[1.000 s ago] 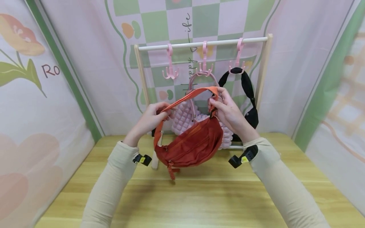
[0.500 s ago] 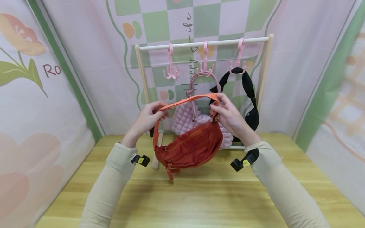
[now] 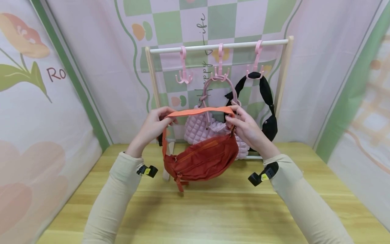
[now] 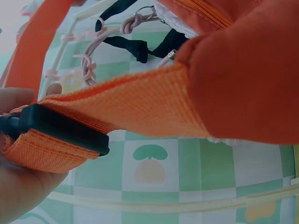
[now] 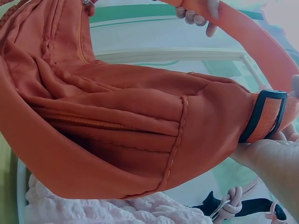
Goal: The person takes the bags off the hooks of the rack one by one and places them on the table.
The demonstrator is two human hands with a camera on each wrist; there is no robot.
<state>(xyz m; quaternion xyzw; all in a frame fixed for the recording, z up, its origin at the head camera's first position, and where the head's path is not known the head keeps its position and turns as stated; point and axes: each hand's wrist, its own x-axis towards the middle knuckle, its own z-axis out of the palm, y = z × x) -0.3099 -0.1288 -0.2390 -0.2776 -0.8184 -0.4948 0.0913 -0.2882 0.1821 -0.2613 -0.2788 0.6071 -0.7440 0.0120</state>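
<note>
A rust-red waist bag (image 3: pixel 201 159) hangs above the table in front of the rack, its orange strap (image 3: pixel 201 111) stretched between my two hands. My left hand (image 3: pixel 155 125) grips the strap at its left end; the left wrist view shows a black buckle (image 4: pixel 60 128) on the webbing at that palm. With my right hand (image 3: pixel 245 125) I pinch the strap's right end, just above the bag's corner. In the right wrist view a black slider (image 5: pixel 264 116) sits there beside the palm. Zipper pulls (image 3: pixel 179 183) dangle from the bag's lower left.
Behind stands a rack with a white rail (image 3: pixel 237 45) and three pink hooks. The left hook (image 3: pixel 183 67) carries nothing. A pink puffy bag (image 3: pixel 198 127) hangs from the middle one, a black bag (image 3: pixel 269 127) from the right one. Below is the wooden table (image 3: pixel 207 217).
The strap's upper span has come down and levelled out as my left hand moved slightly left and my right hand slightly lower. Both hands keep their hold on it.
</note>
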